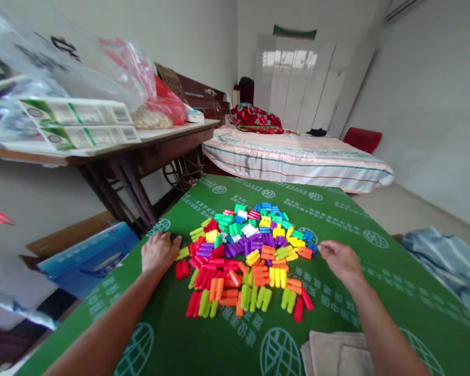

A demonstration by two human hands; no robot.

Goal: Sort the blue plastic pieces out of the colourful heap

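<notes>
I flanked the plastic tubes [245, 245] on the green counter [203, 344], seemingly at a pause!
My left hand [159, 253] lay, fingers apart; my right hand [340, 261] curled, its hold unclear: a pick likely called for spreading it.

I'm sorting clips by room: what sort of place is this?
Probably a bedroom: a bed with a red floral blanket on it, and behind it what looks like a tall white wardrobe.
</notes>
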